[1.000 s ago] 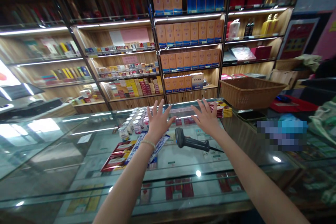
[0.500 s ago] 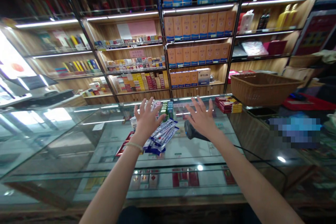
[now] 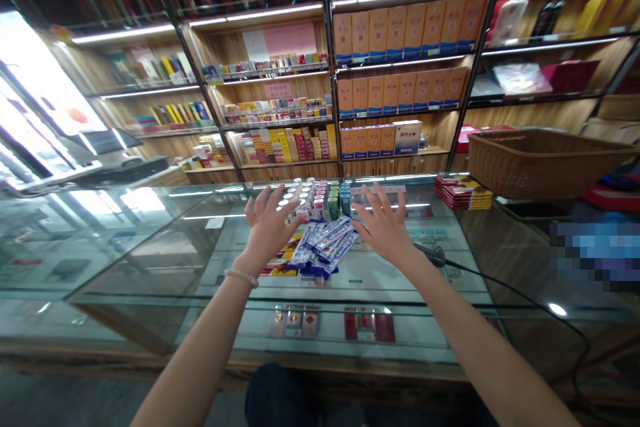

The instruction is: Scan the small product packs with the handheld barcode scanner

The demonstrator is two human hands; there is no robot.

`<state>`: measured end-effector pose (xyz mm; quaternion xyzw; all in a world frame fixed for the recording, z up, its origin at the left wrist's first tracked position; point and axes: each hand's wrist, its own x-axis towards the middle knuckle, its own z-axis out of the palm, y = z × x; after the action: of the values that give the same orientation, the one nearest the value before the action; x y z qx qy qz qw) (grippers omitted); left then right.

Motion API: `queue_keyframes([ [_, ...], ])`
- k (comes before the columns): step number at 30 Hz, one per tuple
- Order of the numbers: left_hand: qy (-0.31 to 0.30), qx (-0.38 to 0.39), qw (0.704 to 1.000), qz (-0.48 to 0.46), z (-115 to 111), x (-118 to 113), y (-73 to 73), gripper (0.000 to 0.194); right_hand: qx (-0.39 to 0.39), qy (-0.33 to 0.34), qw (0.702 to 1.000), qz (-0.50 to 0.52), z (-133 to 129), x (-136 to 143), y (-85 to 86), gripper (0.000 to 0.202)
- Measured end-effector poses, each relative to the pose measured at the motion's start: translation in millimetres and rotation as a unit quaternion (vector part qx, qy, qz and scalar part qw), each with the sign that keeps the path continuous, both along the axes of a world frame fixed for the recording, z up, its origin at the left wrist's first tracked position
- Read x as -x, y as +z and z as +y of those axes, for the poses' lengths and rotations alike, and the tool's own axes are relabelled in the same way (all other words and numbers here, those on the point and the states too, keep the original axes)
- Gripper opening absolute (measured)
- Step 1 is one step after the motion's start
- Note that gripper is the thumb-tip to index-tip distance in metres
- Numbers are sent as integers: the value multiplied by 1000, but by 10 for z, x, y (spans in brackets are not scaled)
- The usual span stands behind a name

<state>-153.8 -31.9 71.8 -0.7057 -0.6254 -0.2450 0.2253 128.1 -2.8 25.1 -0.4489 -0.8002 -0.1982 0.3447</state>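
Note:
My left hand (image 3: 273, 220), fingers spread, hovers over the glass counter with nothing in it. A bracelet circles that wrist. My right hand (image 3: 383, 223) is likewise spread and holds nothing. Between the hands lies a loose pile of blue-and-white wrapped sticks (image 3: 327, 243). Behind the pile stand rows of small white-topped containers (image 3: 303, 190), with green packs (image 3: 334, 200) and blue packs (image 3: 345, 199) at their right. Partly under my left hand's side are yellow-and-red packets (image 3: 287, 255). A dark corded handheld scanner (image 3: 434, 254) is partly hidden behind my right forearm.
A stack of red-and-yellow packets (image 3: 463, 193) sits at the counter's right, beside a brown wicker basket (image 3: 545, 163). The scanner's black cord (image 3: 510, 292) runs right across the glass counter (image 3: 380, 288). Beyond, shelves hold orange boxes (image 3: 400, 33) and small packs.
The view has swung left, so the counter goods appear farther right. Both hands stay spread and empty, while the sticks and white-topped containers show more fully between them.

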Motion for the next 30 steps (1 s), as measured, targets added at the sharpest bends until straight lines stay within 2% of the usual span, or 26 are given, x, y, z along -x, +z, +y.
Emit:
queue_keyframes([
  [14, 6, 51, 998, 26, -258, 669, -174, 39, 44, 72, 996, -13, -264, 631, -114, 42],
  [22, -5, 58, 998, 24, -392, 941, -512, 39, 66, 128, 989, -34, -431, 1027, -295, 46],
  [30, -15, 77, 997, 27, -513, 1049, -748, 41, 61, 164, 983, -59, -489, 1158, -430, 54],
])
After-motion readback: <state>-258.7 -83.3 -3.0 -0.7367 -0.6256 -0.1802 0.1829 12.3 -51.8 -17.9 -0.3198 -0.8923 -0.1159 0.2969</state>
